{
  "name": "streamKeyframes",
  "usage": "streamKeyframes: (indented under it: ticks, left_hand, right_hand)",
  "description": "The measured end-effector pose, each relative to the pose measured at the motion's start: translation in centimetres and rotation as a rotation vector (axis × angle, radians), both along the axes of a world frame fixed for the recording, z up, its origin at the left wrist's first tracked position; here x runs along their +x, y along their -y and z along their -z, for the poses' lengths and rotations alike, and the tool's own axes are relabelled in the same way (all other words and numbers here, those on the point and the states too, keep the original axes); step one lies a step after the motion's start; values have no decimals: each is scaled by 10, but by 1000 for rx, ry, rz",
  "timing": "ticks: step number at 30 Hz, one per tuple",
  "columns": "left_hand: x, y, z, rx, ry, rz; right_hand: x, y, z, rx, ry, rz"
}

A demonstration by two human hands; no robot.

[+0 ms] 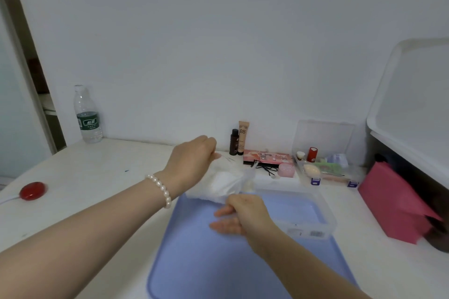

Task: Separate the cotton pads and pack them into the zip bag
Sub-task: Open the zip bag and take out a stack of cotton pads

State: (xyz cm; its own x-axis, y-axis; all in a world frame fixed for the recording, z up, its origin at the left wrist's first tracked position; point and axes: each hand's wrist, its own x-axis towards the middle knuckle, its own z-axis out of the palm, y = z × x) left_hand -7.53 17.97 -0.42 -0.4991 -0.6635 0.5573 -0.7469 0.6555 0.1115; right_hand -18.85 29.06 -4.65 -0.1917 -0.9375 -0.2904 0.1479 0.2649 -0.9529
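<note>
The white table (102, 177) carries a smooth blue mat (201, 255), cut off at the lower edge. A clear rigid plastic box (313, 216) sits on the mat's far right corner. Above the mat's far edge I hold the zip bag (226, 183), a crumpled translucent film; white cotton pads (224, 185) inside are blurred and cannot be counted. My left hand (192, 160) grips its far end, fingers curled and hidden. My right hand (245, 213) pinches its near edge, lower fingers extended.
</note>
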Motion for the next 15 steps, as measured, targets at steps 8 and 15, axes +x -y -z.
streamKeyframes:
  ticks: [8, 15]
  left_hand:
    - [18, 20, -25, -455, -131, 166]
    - [12, 8, -6, -411, -92, 338]
  right_hand:
    - [-1, -15, 5, 231, -293, -222]
    - [2, -14, 19, -993, -1546, 115]
